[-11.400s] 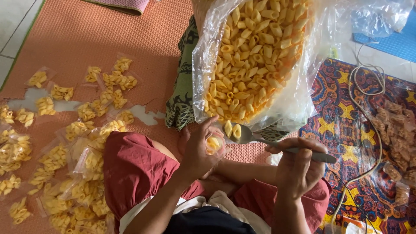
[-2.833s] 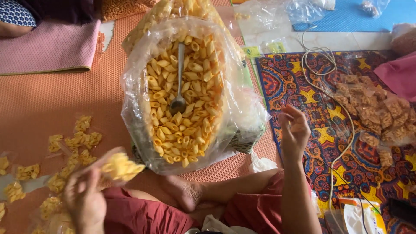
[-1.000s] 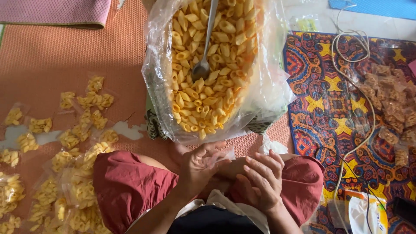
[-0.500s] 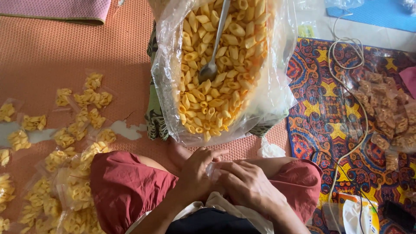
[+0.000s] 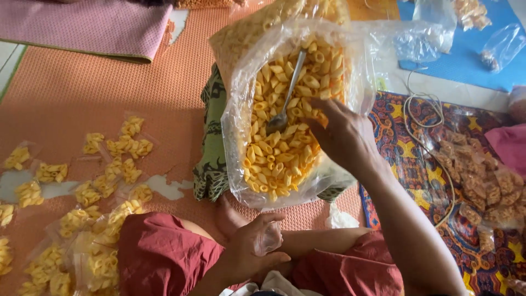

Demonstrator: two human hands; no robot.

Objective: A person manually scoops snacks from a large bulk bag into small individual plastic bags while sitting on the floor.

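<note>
A large clear plastic bag [image 5: 350,71] full of yellow curled snack pieces [image 5: 279,153] lies open in front of me. A metal spoon [image 5: 286,101] is stuck in the pieces, handle pointing away. My right hand [image 5: 342,134] reaches into the bag's mouth, fingers spread just right of the spoon, not touching it. My left hand [image 5: 255,246] rests over my lap, fingers curled on a small empty clear pouch [image 5: 269,237].
Several small filled snack pouches [image 5: 118,151] are scattered on the orange mat [image 5: 109,87] at left. A patterned cloth [image 5: 405,148] with a white cord [image 5: 424,104] and brown snack packets [image 5: 482,181] lies at right. A pink mat [image 5: 87,24] sits far left.
Half a second ago both hands were together at my lap. My right hand has since lifted and moved forward into the big bag; my left hand stays low with the small pouch.
</note>
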